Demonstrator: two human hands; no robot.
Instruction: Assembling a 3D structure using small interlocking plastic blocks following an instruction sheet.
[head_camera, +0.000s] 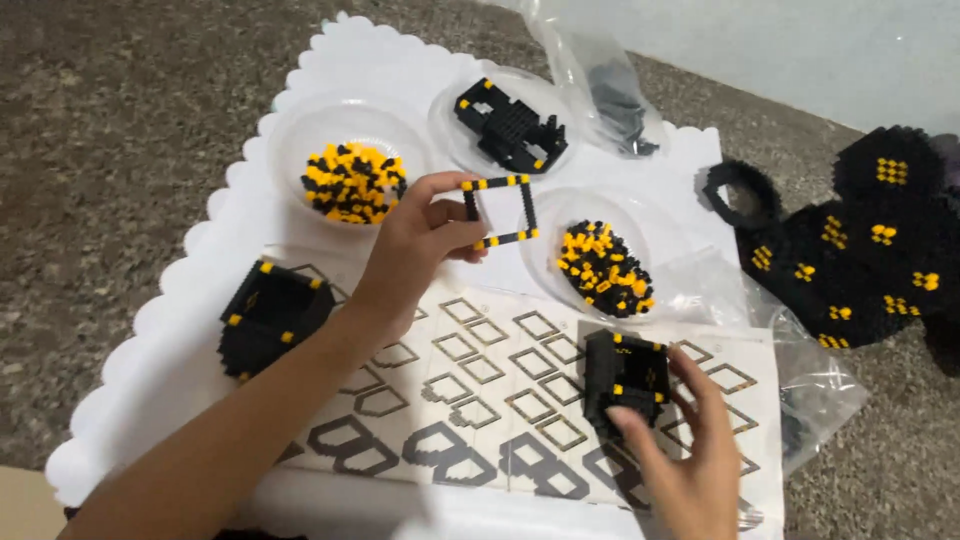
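Note:
My left hand (415, 245) holds up a thin square frame of black and yellow small bricks (498, 211), pinched by its left side between thumb and fingers. My right hand (690, 460) rests its fingers on a black brick box with yellow corners (625, 378), which stands on the printed instruction sheet (480, 380). Another black and yellow hollow block (270, 315) sits to the left of my left forearm.
Three clear bowls stand on the white scalloped mat (200, 270): loose yellow and black bricks (352, 180), a second such pile (603, 268), and a black assembly (510, 128). A large black model with yellow spots (860, 250) lies on the floor at right, beside clear plastic bags (615, 90).

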